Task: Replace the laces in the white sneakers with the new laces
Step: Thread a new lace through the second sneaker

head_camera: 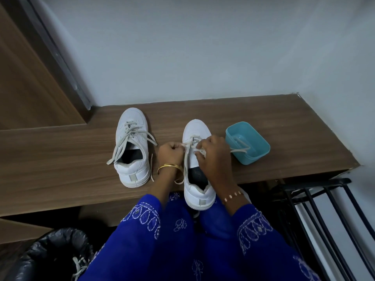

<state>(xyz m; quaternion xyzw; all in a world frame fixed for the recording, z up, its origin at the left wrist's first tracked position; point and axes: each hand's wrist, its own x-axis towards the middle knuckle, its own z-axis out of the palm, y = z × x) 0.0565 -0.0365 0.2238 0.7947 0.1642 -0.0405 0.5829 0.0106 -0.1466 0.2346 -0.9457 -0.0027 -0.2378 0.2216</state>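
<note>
Two white sneakers stand on a brown wooden shelf [60, 155], toes toward the wall. The left sneaker [132, 147] is laced with a pale lace, its ends loose on both sides. The right sneaker [197, 167] sits at the shelf's front edge, its heel overhanging. My left hand [170, 154] pinches a lace [185, 159] at the shoe's left eyelets; the lace hangs down past my wrist. My right hand [213, 157] grips the shoe's right eyelet side and holds a lace end that trails right to the blue tub.
A light blue plastic tub [248, 142] stands right of the right sneaker, a lace draped over its rim. A bin with a black liner [50, 256] at lower left holds a pale lace. A black metal rack [324, 220] stands at lower right. The wall is close behind.
</note>
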